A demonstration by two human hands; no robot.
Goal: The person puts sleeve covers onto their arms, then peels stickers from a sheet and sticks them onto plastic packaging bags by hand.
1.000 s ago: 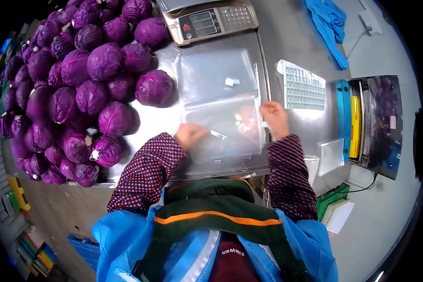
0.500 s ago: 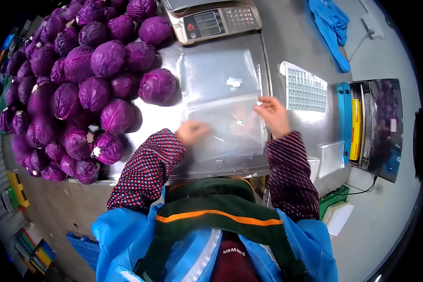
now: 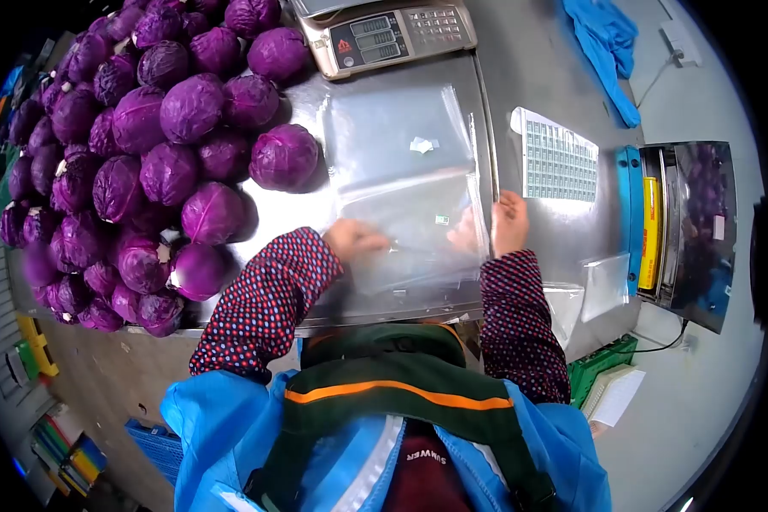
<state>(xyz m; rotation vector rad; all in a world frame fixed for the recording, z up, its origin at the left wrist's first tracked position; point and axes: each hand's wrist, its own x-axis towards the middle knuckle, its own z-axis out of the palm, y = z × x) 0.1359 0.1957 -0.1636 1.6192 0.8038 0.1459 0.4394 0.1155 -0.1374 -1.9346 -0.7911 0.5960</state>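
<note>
Where our left hand (image 3: 350,240) reaches in low over the nearer part of the transparent bags (image 3: 375,205), its fingers are blurred, and we cannot tell whether they grip the film, press it or hover. Our right hand (image 3: 510,226) is at the bags' right edge with its fingers drawn close together, though we cannot tell if anything is clamped between them. The bags lie flat on the bench (image 3: 294,209), between the red cabbages (image 3: 188,107) and a printed label sheet (image 3: 560,158), just on our side of the scale (image 3: 384,38). Such thin, slick film could well slide or crease if our hands pull unevenly, and bags that cling together could lift as a pair. A small green-marked label (image 3: 442,220) shows on the nearer bag, perhaps on the film or beneath it; a shift of the film might leave it crooked. White scraps (image 3: 423,145) farther up could stick where we do not want them, and the nearest cabbage (image 3: 284,158), round and unpropped on its right side, might roll onto the film if knocked. As for other containers, a blue-edged unit (image 3: 630,222) at right holds a yellow item (image 3: 648,235), and a pale stack (image 3: 614,394) sits in or against a green crate (image 3: 602,367); we cannot tell which.
</note>
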